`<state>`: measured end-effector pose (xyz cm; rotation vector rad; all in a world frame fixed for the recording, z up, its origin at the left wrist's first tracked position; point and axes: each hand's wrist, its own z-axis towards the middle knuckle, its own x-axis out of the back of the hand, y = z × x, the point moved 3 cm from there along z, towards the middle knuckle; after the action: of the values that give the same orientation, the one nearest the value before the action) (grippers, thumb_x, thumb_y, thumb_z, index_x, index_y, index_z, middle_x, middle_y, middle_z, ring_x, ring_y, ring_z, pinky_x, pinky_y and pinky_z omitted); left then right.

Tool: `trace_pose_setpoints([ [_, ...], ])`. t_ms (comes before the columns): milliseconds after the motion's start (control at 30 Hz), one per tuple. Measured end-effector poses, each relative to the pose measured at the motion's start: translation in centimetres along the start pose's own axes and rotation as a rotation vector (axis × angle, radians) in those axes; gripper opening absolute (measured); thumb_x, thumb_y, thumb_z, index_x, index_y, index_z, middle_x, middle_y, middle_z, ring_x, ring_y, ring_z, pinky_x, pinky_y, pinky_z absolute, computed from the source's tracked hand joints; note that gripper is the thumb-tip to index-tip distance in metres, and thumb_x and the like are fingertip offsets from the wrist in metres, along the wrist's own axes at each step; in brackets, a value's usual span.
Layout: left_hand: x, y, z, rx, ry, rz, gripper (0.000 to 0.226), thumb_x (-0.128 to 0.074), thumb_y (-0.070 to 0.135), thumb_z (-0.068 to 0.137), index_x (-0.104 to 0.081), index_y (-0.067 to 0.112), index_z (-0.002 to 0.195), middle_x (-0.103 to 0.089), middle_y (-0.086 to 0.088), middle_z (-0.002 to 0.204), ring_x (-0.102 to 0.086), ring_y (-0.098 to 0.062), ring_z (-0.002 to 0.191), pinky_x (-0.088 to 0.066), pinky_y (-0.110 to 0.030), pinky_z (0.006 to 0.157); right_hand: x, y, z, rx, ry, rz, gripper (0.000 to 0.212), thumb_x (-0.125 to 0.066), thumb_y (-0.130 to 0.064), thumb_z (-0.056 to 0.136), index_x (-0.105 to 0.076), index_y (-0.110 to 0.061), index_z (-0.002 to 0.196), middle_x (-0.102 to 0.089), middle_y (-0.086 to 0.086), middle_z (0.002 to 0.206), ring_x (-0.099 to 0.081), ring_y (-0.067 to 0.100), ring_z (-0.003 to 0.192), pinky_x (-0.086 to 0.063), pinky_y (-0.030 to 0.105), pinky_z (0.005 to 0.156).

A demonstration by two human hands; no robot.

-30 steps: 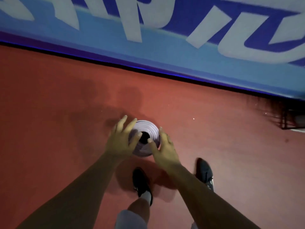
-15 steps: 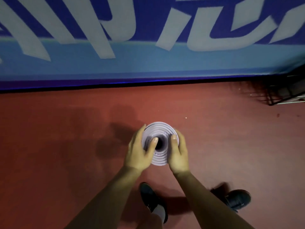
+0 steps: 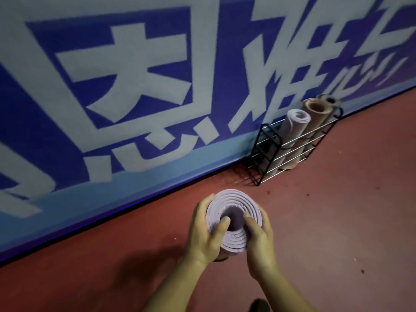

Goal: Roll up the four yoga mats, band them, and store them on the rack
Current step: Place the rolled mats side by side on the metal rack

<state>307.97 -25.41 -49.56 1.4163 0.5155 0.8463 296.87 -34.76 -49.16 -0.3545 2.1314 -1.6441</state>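
1. Both hands are on the rolled lilac mat [image 3: 233, 199], which is held off the red floor [image 3: 337, 221] with its spiral end facing the camera.
2. The left hand [image 3: 202, 231] curls its fingers round the roll's left side, and its thumb hooks over the end face at the hollow core.
3. The right hand [image 3: 258, 238] does the same on the right side, with its thumb on the rings by the core. So both have a full grip, not loose at all.
4. Can't tell if there's a band on it; the hands cover most of the roll's body.
5. The black wire rack [image 3: 273, 154] stands well apart, up and to the right, backed right against the blue banner wall [image 3: 135, 86].
6. 3 mats stand tilted in it toward the far end: a lilac one [image 3: 298, 119], a tan one [image 3: 316, 106], and 1 more behind [image 3: 329, 100].
7. The near end of the rack shows only wires.
8. The wall's base edge runs diagonally from lower left to the rack, with bare floor between roll and rack.
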Motion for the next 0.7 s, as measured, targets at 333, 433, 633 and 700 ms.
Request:
trace_pose_setpoints([
  [333, -22.7, 11.3, 14.2, -0.229, -0.160, 0.067, 0.046, -0.047, 0.048, 0.098, -0.062, 0.021, 0.133, -0.062, 0.009, 0.133, -0.058, -0.014, 0.126, -0.045, -0.028, 0.104, 17.5, -17.1, 15.6, 0.271, -0.057, -0.172, 0.038, -0.061, -0.052, 0.086, -0.063, -0.049, 0.124, -0.064, -0.010, 0.130, -0.058, 0.013, 0.127, -0.048, 0.030, 0.102],
  [433, -27.4, 14.3, 18.1, -0.271, -0.154, 0.052, 0.043, -0.044, 0.044, 0.098, -0.062, 0.022, 0.130, -0.063, 0.008, 0.132, -0.057, -0.009, 0.125, -0.043, -0.023, 0.104, 20.2, -21.4, 20.0, 0.328, -0.099, -0.187, 0.046, -0.065, -0.049, 0.088, -0.057, -0.037, 0.132, -0.065, -0.012, 0.131, -0.060, 0.007, 0.125, -0.049, 0.018, 0.096],
  [633, -34.2, 21.1, 27.5, -0.338, -0.062, 0.070, 0.045, -0.038, 0.050, 0.097, -0.061, 0.029, 0.130, -0.065, 0.012, 0.128, -0.058, -0.005, 0.120, -0.048, -0.029, 0.100, 23.0, -30.6, 31.0, 0.377, -0.091, -0.223, 0.036, -0.063, -0.029, 0.087, -0.060, -0.032, 0.122, -0.071, -0.015, 0.118, -0.067, 0.006, 0.111, -0.054, 0.027, 0.091],
  [700, -35.9, 23.6, 31.2, -0.377, -0.040, 0.092, 0.051, -0.036, 0.052, 0.097, -0.060, 0.024, 0.132, -0.065, 0.009, 0.130, -0.059, -0.008, 0.120, -0.049, -0.030, 0.100, 23.4, -33.7, 34.6, 0.393, -0.066, -0.223, 0.033, -0.063, -0.031, 0.086, -0.062, -0.035, 0.119, -0.071, -0.015, 0.116, -0.068, 0.006, 0.109, -0.054, 0.031, 0.092],
])
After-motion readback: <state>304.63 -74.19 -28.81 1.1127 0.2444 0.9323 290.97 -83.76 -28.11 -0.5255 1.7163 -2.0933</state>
